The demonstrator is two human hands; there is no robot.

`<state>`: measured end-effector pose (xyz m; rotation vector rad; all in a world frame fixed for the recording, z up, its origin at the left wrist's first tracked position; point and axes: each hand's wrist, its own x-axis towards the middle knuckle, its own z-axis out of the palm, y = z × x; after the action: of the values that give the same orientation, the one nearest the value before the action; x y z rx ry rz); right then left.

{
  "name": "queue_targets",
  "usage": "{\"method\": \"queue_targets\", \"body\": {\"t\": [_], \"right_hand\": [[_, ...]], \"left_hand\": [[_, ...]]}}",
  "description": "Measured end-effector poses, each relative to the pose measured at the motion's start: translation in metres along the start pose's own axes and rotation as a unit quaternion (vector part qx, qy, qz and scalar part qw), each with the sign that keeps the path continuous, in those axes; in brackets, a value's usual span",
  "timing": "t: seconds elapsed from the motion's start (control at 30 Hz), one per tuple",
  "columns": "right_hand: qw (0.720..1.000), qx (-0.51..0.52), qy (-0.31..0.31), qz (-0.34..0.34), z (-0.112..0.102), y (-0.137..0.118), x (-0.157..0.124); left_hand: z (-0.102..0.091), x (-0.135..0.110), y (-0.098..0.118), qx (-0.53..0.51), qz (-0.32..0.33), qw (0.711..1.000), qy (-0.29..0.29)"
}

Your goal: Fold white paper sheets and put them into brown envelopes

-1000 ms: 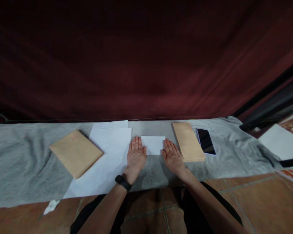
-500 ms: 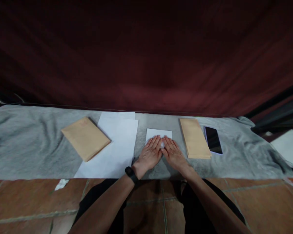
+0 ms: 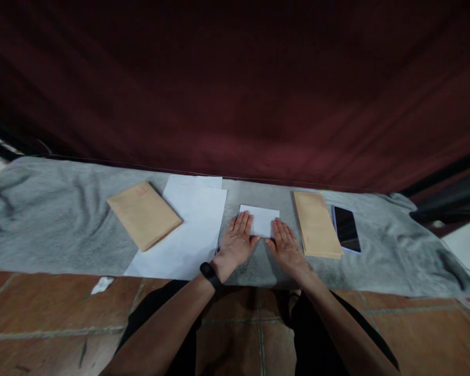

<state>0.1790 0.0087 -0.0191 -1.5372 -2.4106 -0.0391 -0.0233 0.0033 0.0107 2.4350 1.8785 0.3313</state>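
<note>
A small white folded paper [image 3: 263,221] lies flat on the grey cloth in front of me. My left hand [image 3: 237,243] rests flat on its left edge, fingers stretched forward. At its right edge lies my right hand [image 3: 285,248], also flat with straight fingers. Neither hand grips anything. Left of my hands are large white paper sheets [image 3: 196,224], with a stack of brown envelopes [image 3: 144,214] partly on top of them. Beside my right hand is another stack of long brown envelopes [image 3: 317,224].
A phone [image 3: 347,230] lies right of the long envelopes. The grey cloth [image 3: 62,224] covers a narrow bench, with a dark red curtain [image 3: 238,104] behind it. White scrap [image 3: 102,284] lies on the tiled floor [image 3: 55,313]. A white object [image 3: 468,248] is at far right.
My hands have slid apart from the middle of the folded paper to its left and right edges, uncovering its middle. The camera view has tilted slightly.
</note>
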Motion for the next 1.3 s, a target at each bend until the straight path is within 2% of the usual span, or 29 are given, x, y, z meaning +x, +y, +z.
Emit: {"method": "queue_targets", "body": {"t": [0.17,0.47,0.73,0.9,1.17,1.3], "right_hand": [[1.0,-0.015,0.016,0.01,0.001,-0.001,-0.001],[0.999,-0.019,0.009,0.028,-0.004,-0.006,0.002],[0.999,-0.006,0.002,0.048,-0.006,-0.011,0.005],[0.998,0.004,-0.013,0.061,-0.011,-0.014,0.008],[0.997,0.013,-0.009,0.076,-0.016,-0.016,0.01],[0.998,0.022,0.004,0.055,-0.02,-0.018,0.014]], "left_hand": [[-0.004,0.003,-0.002,-0.004,0.006,1.0,-0.007],[-0.006,0.012,-0.021,-0.001,0.064,0.997,-0.031],[-0.008,0.014,-0.018,0.039,0.092,0.992,-0.079],[-0.006,0.011,-0.017,0.05,0.103,0.991,-0.071],[-0.014,0.012,-0.018,0.012,0.099,0.992,-0.07],[-0.018,0.014,-0.018,0.002,0.102,0.993,-0.062]]}}
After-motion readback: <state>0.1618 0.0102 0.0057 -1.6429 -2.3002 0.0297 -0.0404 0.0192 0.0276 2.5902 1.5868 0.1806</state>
